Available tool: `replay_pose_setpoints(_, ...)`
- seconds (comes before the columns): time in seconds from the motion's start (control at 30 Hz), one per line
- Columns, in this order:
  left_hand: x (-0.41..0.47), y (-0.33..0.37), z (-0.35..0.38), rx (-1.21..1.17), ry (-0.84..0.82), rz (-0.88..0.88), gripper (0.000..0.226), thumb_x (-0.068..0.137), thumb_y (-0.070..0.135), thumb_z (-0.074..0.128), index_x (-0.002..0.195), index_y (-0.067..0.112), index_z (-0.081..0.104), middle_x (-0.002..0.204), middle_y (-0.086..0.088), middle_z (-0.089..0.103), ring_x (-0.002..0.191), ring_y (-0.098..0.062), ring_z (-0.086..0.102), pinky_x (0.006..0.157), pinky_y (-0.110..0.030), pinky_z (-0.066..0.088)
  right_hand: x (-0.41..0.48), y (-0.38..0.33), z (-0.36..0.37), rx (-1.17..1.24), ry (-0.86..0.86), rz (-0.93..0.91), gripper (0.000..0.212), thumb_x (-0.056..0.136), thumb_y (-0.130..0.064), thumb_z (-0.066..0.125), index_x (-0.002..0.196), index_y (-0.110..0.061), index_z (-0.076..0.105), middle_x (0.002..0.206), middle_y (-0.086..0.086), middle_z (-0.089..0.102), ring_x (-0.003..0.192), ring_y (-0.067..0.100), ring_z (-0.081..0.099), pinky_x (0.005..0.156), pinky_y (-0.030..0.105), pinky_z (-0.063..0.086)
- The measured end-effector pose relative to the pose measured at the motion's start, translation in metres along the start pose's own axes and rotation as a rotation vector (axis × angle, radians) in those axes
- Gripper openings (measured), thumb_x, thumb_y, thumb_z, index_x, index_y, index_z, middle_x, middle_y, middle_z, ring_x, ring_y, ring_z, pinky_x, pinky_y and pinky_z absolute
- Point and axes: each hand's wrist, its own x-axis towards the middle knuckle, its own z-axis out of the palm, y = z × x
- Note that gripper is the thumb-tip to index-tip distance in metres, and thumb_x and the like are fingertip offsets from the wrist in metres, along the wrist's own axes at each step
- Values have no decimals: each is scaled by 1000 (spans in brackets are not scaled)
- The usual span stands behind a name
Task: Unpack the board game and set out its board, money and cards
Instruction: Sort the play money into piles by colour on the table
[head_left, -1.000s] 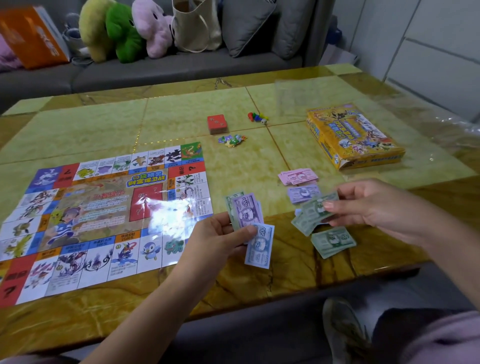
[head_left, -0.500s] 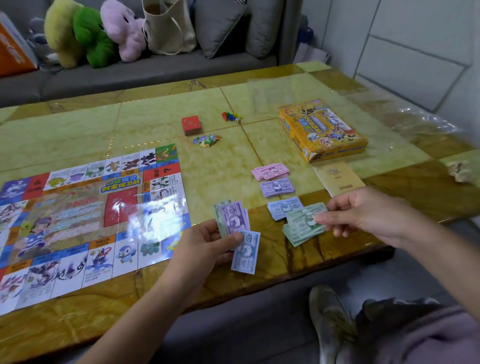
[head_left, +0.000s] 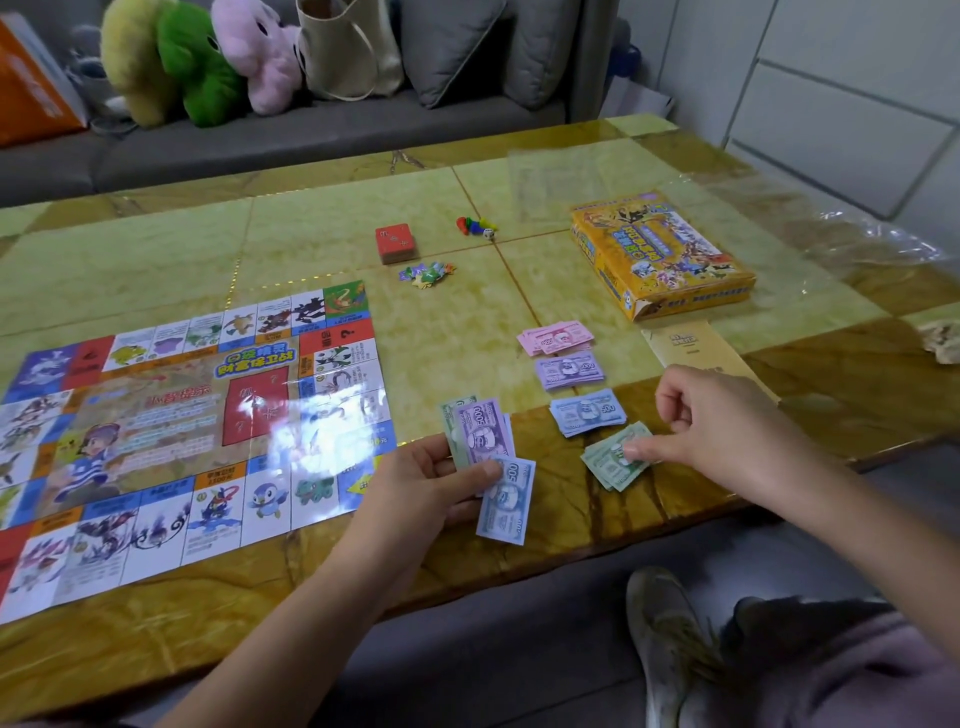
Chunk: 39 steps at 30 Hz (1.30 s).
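The colourful game board (head_left: 171, 436) lies flat on the left of the table. My left hand (head_left: 426, 483) grips a fan of play money (head_left: 480, 441), with a blue 500 note (head_left: 506, 501) hanging lowest. My right hand (head_left: 722, 431) presses its fingertips on a green note pile (head_left: 608, 465) on the table. Behind that pile lie a blue pile (head_left: 587, 413), a purple pile (head_left: 569, 370) and a pink pile (head_left: 556, 338). A red card deck (head_left: 396, 243) sits at mid table.
The yellow game box (head_left: 660, 254) lies at the right, with a tan booklet (head_left: 691, 345) in front of it. Coloured pawns and a die (head_left: 475, 226) and small star tokens (head_left: 427, 274) lie near the deck. Clear plastic wrap (head_left: 857, 244) covers the far right. A sofa with plush toys stands behind the table.
My right hand has lowered the green notes onto the table in front of the blue pile. My left hand keeps its fan of notes. The camera shifted slightly.
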Motion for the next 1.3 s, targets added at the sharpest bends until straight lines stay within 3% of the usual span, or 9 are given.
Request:
replay_pose_setpoints(0.1, -1, -1, 2, 2, -10, 8, 21, 80, 3, 68, 101, 7, 67, 92, -12, 75, 86, -24, 72, 72, -28, 60, -5, -16, 1, 342, -107, -69, 32, 72, -44, 75, 69, -17, 59, 51, -5, 56, 44, 3, 47, 47, 11, 35)
replay_pose_setpoints(0.23, -4, -1, 3, 27, -43, 37, 31, 64, 8, 73, 95, 7, 69, 90, -13, 75, 84, -25, 73, 73, -31, 60, -13, -38, 10, 633, -207, -144, 20, 72, -33, 78, 78, -17, 69, 65, -8, 68, 54, 1, 58, 54, 15, 45)
replay_pose_setpoints(0.33, -5, 0, 4, 56, -73, 57, 36, 59, 10, 74, 95, 6, 70, 90, -13, 75, 84, -25, 73, 74, -30, 60, -15, -47, 24, 621, -215, -220, 19, 70, -23, 83, 82, -19, 69, 76, -8, 70, 67, 2, 63, 65, 19, 51)
replay_pose_setpoints(0.43, -7, 0, 4, 60, -87, 62, 34, 61, 9, 73, 95, 7, 70, 91, -13, 75, 85, -25, 72, 73, -30, 60, -13, -52, 32, 583, -210, -224, 23, 67, -21, 85, 80, -22, 66, 72, -3, 70, 66, 10, 65, 66, 30, 53)
replay_pose_setpoints(0.63, -7, 2, 3, -36, -59, 50, 17, 83, 10, 62, 98, 6, 69, 93, -12, 75, 84, -23, 73, 67, -25, 59, -7, -55, 26, 477, -311, -189, 28, 69, -21, 84, 86, -30, 64, 72, -5, 72, 62, 1, 61, 71, 27, 53)
replay_pose_setpoints(0.77, -6, 5, 1, -77, -2, 55, 16, 85, 8, 62, 99, 4, 68, 91, -11, 75, 80, -20, 73, 63, -23, 58, 12, -41, 2, 602, -218, -100, 15, 73, -11, 79, 81, -21, 72, 60, -5, 68, 51, 2, 57, 53, 13, 45)
replay_pose_setpoints(0.93, -4, 4, 0, -89, 26, 43, 19, 82, 10, 65, 99, 4, 68, 91, -11, 75, 80, -20, 72, 62, -22, 58, 33, -12, -7, 618, -81, 93, 8, 80, -19, 74, 77, -12, 70, 46, -4, 60, 37, -1, 47, 38, 10, 32)
replay_pose_setpoints(1.17, -5, 5, 0, -85, 31, 49, 18, 84, 9, 64, 100, 4, 68, 91, -11, 75, 78, -19, 72, 61, -21, 58, 43, 1, 16, 413, -39, 99, 22, 79, -30, 76, 72, -10, 73, 58, 0, 67, 34, 2, 42, 48, 21, 37)
replay_pose_setpoints(1.3, -6, 6, -1, -100, 35, 53, 16, 84, 8, 64, 98, 4, 68, 90, -12, 75, 77, -19, 72, 60, -21, 58, 42, -2, 18, 265, 22, 74, 24, 72, -30, 82, 61, -20, 64, 54, -11, 57, 43, -1, 49, 42, 10, 32)
